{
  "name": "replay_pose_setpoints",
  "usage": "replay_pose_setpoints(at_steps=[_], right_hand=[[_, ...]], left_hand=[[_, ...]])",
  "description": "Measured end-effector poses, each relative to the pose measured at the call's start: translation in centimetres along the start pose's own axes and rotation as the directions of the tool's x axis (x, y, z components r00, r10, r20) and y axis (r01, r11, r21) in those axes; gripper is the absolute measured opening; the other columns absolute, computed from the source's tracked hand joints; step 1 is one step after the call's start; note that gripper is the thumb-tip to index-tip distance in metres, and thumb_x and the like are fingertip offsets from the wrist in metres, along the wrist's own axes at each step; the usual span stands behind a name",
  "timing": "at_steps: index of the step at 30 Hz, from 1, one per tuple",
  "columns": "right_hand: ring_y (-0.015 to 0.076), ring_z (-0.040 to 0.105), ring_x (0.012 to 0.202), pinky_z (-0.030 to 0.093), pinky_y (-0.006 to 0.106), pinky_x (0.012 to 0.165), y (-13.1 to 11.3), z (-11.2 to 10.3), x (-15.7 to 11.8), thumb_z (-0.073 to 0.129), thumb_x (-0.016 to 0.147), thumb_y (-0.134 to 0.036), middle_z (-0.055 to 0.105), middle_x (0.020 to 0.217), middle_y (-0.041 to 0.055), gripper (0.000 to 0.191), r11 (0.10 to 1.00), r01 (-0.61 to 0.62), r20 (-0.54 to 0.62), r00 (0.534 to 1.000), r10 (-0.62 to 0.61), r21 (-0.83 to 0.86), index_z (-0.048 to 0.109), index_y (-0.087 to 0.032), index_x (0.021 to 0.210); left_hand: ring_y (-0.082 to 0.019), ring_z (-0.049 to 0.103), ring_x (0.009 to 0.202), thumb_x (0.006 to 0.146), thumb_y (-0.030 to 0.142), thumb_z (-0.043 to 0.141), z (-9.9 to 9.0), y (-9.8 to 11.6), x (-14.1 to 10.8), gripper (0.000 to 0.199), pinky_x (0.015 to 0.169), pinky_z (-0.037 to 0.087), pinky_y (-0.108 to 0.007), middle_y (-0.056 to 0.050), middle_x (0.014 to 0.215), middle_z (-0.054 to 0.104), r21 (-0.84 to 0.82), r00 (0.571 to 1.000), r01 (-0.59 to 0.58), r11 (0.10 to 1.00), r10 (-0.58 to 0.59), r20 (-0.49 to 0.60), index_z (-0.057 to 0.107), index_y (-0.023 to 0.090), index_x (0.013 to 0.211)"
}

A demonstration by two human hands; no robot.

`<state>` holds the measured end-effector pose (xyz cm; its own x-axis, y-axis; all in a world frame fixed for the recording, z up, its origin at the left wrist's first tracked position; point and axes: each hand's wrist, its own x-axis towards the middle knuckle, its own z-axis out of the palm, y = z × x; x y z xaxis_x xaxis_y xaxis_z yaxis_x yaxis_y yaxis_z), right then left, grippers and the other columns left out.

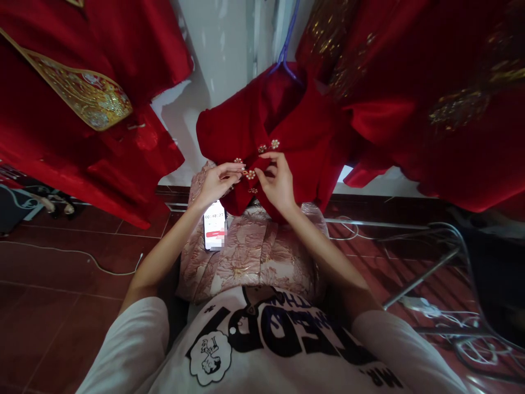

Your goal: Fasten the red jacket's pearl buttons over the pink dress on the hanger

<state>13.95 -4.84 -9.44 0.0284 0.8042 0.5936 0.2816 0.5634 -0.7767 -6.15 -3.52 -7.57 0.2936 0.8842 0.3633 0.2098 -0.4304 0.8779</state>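
A red jacket (303, 158) hangs from a purple hanger (283, 57) in front of me, its lower edge over the patterned pink fabric on my lap. Flower-shaped gold buttons (275, 144) run down its front. My left hand (219, 183) is at the left front edge, fingers pinched at an orange loop beside a flower button (250, 174). On the other side of that button, my right hand (279, 183) has its thumb and index finger bent close to it; what lies between those fingertips is too small to make out.
A lit phone (215, 225) lies on the pink fabric (254, 246). Red garments with gold embroidery (98, 98) hang at both sides. A metal-framed chair (463, 246) and white cables (471, 350) are on the right; another cable (82, 253) crosses the tiled floor at left.
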Motion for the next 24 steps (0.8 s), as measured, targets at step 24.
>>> replay_pose_setpoints(at_steps=[24], right_hand=[[0.0210,0.060,0.108,0.064,0.035,0.080,-0.8,2.4,-0.8,0.063,0.098,-0.028,0.051,0.130,0.0115,0.034,0.992,0.003,-0.094,0.995,-0.015,-0.127,0.052,-0.024,0.130]], left_hand=[[-0.020,0.080,0.096,0.084,0.029,0.086,0.7,-0.5,0.0,0.024,0.096,0.065,-0.036,-0.009,0.107,0.083,-0.022,0.978,-0.018,1.000,0.013,-0.209,0.081,0.016,0.103]])
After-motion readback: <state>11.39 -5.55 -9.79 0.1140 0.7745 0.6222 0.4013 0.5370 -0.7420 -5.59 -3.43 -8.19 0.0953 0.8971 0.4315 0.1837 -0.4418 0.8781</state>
